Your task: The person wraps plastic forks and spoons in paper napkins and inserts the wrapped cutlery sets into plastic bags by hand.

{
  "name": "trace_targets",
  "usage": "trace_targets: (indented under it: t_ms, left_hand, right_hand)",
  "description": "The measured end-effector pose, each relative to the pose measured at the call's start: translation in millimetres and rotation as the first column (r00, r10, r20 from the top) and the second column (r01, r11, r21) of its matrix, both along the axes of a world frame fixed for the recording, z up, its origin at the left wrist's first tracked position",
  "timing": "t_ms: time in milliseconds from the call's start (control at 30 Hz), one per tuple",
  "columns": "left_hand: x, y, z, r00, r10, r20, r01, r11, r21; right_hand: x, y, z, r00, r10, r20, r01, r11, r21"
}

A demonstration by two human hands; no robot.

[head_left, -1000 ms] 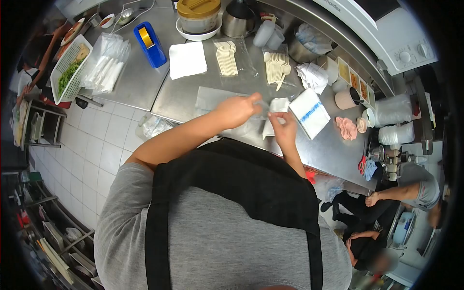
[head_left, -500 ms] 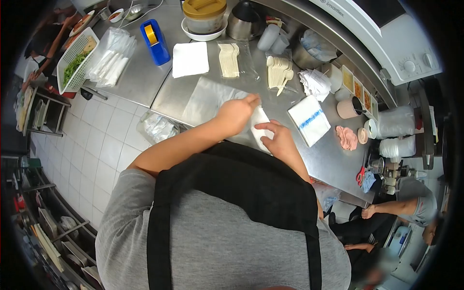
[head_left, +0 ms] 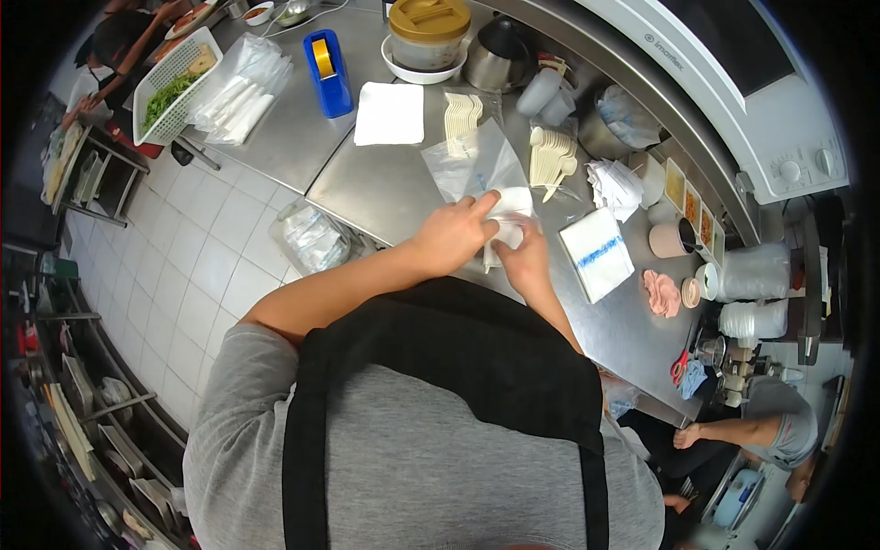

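Note:
My left hand (head_left: 456,234) grips the open end of a clear plastic bag (head_left: 481,160), which stretches away from me over the steel table. Close beside it, my right hand (head_left: 522,257) pinches a folded white napkin (head_left: 516,202) at the bag's mouth; part of the napkin is hidden by my fingers. Pale spoons (head_left: 551,156) and a second pile of pale cutlery (head_left: 462,115) lie beyond the bag. A white napkin stack with a blue stripe (head_left: 598,255) is to the right of my hands, and a flat white napkin sheet (head_left: 390,114) is at the upper left.
On the steel table (head_left: 367,197) stand a blue tape dispenser (head_left: 328,78), a tub with a yellow lid (head_left: 429,32) and a metal jug (head_left: 496,64). A pink cloth (head_left: 661,293) and red scissors (head_left: 679,368) are at right. Other people work at the upper left and lower right.
The bag has swung from the left to point away from me. The napkin has gone from lying aslant under my right hand to the bag's mouth, between both hands.

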State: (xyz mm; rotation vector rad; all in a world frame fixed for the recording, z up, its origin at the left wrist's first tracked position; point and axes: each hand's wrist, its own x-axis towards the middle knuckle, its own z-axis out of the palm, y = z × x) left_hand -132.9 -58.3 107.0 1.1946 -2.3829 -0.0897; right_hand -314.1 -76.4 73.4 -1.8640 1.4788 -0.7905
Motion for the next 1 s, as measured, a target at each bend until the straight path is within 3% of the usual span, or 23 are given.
trace_targets:
  t_ms: [100,200,300,333,400,467,500,567,600,700,767,867,900,933,967,1000]
  left_hand:
    - [0.6,-2.5,-5.1,0.999,0.036,0.041,-0.037,0.999,0.006]
    - [-5.5,-1.0,4.8,0.999,-0.027,0.025,0.026,0.999,0.046]
    - [-6.8,3.1,15.7,0.995,-0.099,-0.012,0.100,0.989,0.110]
    - [-4.9,3.8,17.9,0.992,-0.123,-0.042,0.127,0.986,0.108]
    - [-2.0,5.2,17.6,0.981,-0.164,-0.108,0.174,0.980,0.095]
    - [0.1,5.6,13.8,0.963,-0.200,-0.178,0.216,0.974,0.069]
    - [2.3,5.3,13.0,0.966,-0.222,-0.135,0.237,0.966,0.105]
    - [6.3,5.7,11.4,0.963,-0.264,-0.052,0.269,0.946,0.181]
    - [6.3,6.6,8.9,0.937,-0.328,-0.122,0.347,0.917,0.198]
    - [6.1,11.1,3.6,0.833,-0.462,-0.305,0.534,0.816,0.222]
    - [5.1,12.0,4.8,0.770,-0.505,-0.389,0.613,0.755,0.233]
    - [20.9,-18.2,11.8,0.750,-0.466,-0.469,0.508,0.860,-0.041]
    - [33.1,-37.7,-0.3,0.811,-0.299,-0.502,0.301,0.950,-0.079]
    - [48.2,-58.4,-19.1,0.834,-0.124,-0.538,0.077,0.991,-0.109]
    - [60.1,-70.8,-35.3,0.796,0.156,-0.585,0.014,0.961,0.275]
    - [69.9,-79.5,-49.2,0.737,0.429,-0.522,-0.017,0.784,0.620]
  right_hand:
    - [8.4,7.6,10.5,0.995,0.045,-0.087,-0.047,0.999,-0.025]
    - [12.7,3.7,-2.2,0.982,0.174,0.068,-0.169,0.983,-0.076]
    - [10.0,-11.9,-12.3,0.955,0.175,0.240,-0.232,0.945,0.230]
    - [13.0,-15.4,-13.9,0.856,0.091,0.510,-0.267,0.921,0.285]
    - [22.6,-19.0,-15.1,0.458,-0.149,0.876,-0.374,0.862,0.342]
    - [31.0,-17.8,-12.0,0.463,-0.120,0.878,-0.350,0.886,0.305]
    - [33.1,-17.9,-10.2,0.466,-0.105,0.878,-0.336,0.897,0.286]
    - [33.4,-22.4,-19.1,0.709,0.105,0.698,-0.250,0.962,0.109]
    - [34.5,-25.5,-24.1,0.806,0.186,0.562,-0.230,0.973,0.009]
    - [34.8,-39.0,-29.8,0.900,0.211,0.382,-0.152,0.972,-0.179]
    - [32.1,-38.1,-27.7,0.863,0.270,0.427,-0.252,0.963,-0.099]
    - [27.8,-29.5,-13.1,0.875,0.281,0.394,-0.356,0.925,0.131]
    - [25.7,-25.9,-10.9,0.889,0.279,0.362,-0.375,0.898,0.230]
    - [23.8,-25.7,-19.6,0.912,0.323,0.253,-0.371,0.913,0.172]
    - [25.3,-23.6,-19.2,0.897,0.357,0.261,-0.408,0.895,0.178]
    - [26.9,-21.0,-17.3,0.881,0.390,0.269,-0.444,0.877,0.183]
